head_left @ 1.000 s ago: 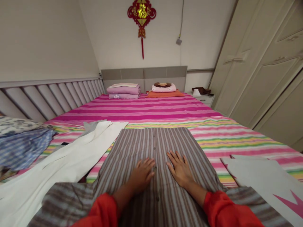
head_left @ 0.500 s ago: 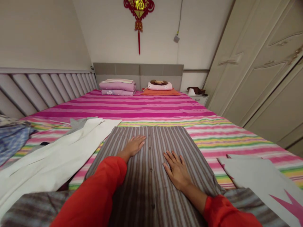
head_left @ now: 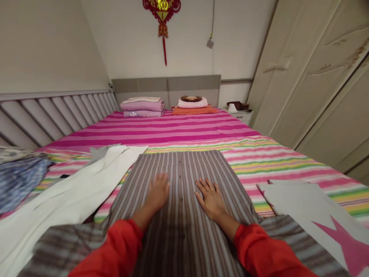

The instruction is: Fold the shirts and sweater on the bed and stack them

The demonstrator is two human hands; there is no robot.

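A grey-brown striped button-up shirt (head_left: 178,215) lies spread on the bed, its button line running down the middle and its sleeves out to both sides. My left hand (head_left: 158,192) is over the left half of the shirt, slightly blurred, fingers stretched forward; whether it touches the cloth I cannot tell. On the right half, my right hand (head_left: 211,198) rests flat with its fingers spread. Both hands hold nothing. The shirt's collar end is out of view.
White trousers (head_left: 75,188) lie left of the shirt, with a blue checked garment (head_left: 23,177) beyond. At right is a folded grey garment (head_left: 311,204) with a pink star. Folded bedding (head_left: 142,107) and a pillow stack (head_left: 192,103) stand by the headboard (head_left: 193,84). A wardrobe (head_left: 311,84) lines the right.
My left hand has moved back toward me and a little left along the shirt. My right hand stays flat at nearly the same place. The view has shifted slightly.
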